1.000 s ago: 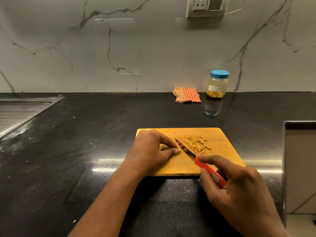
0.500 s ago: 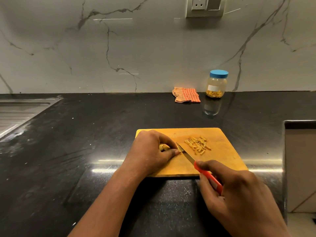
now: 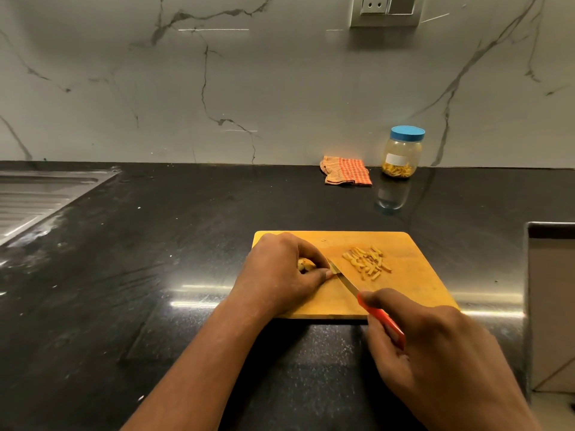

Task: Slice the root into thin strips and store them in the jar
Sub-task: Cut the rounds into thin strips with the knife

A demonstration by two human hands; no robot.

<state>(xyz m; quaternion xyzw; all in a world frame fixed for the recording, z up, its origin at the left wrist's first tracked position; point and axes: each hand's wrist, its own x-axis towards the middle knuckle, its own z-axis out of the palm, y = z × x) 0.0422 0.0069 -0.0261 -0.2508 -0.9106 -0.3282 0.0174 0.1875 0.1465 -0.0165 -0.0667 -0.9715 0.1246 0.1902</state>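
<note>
A yellow cutting board (image 3: 413, 293) lies on the black counter. My left hand (image 3: 280, 275) curls over a small piece of yellow root (image 3: 304, 265) at the board's left side and pins it down. My right hand (image 3: 435, 353) grips the red handle of a knife (image 3: 381, 318); its blade tip touches the root beside my left thumb. A heap of thin yellow strips (image 3: 367, 262) sits on the board to the right of the blade. The jar (image 3: 403, 152), with a blue lid on and some strips inside, stands against the wall behind.
An orange checked cloth (image 3: 347, 171) lies left of the jar. A steel sink drainboard (image 3: 34, 197) is at the far left. A steel-edged counter corner (image 3: 547, 231) rises at the right. A wall socket (image 3: 385, 9) is above.
The knife has slid left and toward me, away from the strip pile, until its tip meets the root at my left thumb. My left hand has barely moved.
</note>
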